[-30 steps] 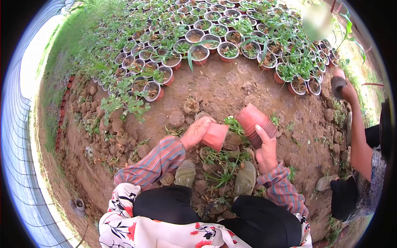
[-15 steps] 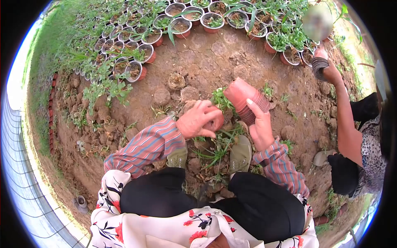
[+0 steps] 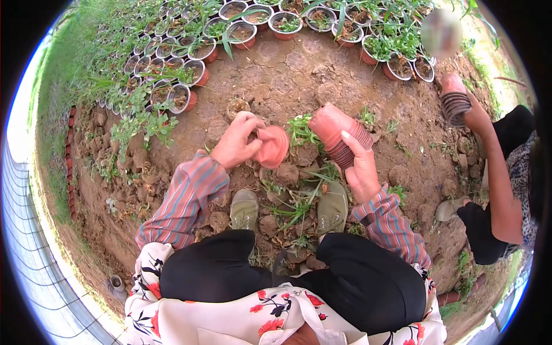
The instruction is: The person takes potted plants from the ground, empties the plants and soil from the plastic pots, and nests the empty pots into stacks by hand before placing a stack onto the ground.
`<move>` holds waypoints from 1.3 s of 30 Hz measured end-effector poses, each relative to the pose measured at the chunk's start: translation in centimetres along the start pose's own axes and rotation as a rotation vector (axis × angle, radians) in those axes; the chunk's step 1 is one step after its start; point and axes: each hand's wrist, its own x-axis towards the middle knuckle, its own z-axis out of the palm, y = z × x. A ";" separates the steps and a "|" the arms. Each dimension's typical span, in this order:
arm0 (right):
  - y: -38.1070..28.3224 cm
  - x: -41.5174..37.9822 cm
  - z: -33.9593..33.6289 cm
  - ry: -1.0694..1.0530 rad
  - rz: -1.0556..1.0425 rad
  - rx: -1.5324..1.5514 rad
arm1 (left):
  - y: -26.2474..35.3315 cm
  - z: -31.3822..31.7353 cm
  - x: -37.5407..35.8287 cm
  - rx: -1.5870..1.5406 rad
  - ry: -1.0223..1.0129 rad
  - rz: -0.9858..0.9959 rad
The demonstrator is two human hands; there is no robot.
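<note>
My left hand [image 3: 237, 141] grips a single reddish plastic flowerpot [image 3: 272, 147], slightly blurred and tipped on its side. My right hand [image 3: 362, 171] is wrapped round a stack of nested pots [image 3: 340, 133] of the same kind, the thumb lying along their rims. The stack leans up and to the left. Between the two hands, a small green plant [image 3: 302, 129] grows from a clump of soil [image 3: 303, 154] on the ground. More soil clumps and long grass blades [image 3: 296, 214] lie near my shoes.
Rows of potted seedlings [image 3: 286, 24] stand across the far side and upper left. On the right, another person's hand [image 3: 477, 118] holds a second stack of pots [image 3: 454, 102]. Soil clods [image 3: 133, 190] litter the left side. A small pot [image 3: 117, 282] lies at lower left.
My left hand has moved left and slightly up with the pot, which now shows more of its outside. My right hand stays nearly still. The other person's hand and stack have shifted a little.
</note>
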 end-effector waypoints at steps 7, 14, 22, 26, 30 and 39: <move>-0.7 -2.1 2.8 -0.230 0.114 -0.054 | 2.1 -0.8 2.4 -0.478 0.062 -0.092; -1.0 -2.2 3.4 -0.270 0.251 0.272 | 4.4 1.5 2.7 -0.915 0.212 -0.081; -1.3 -3.3 6.4 -0.326 0.176 0.297 | 7.6 2.6 2.6 -1.208 0.235 -0.090; -1.2 -4.1 8.3 -0.295 -0.189 -0.273 | 8.9 2.6 0.9 -1.446 0.104 -0.202; -0.2 -3.5 9.5 -0.378 -0.043 -0.083 | 8.6 2.1 -0.9 -1.402 0.194 -0.213; -2.7 -4.7 13.2 -0.629 0.291 0.242 | 11.3 -6.0 -4.5 -0.978 0.580 0.171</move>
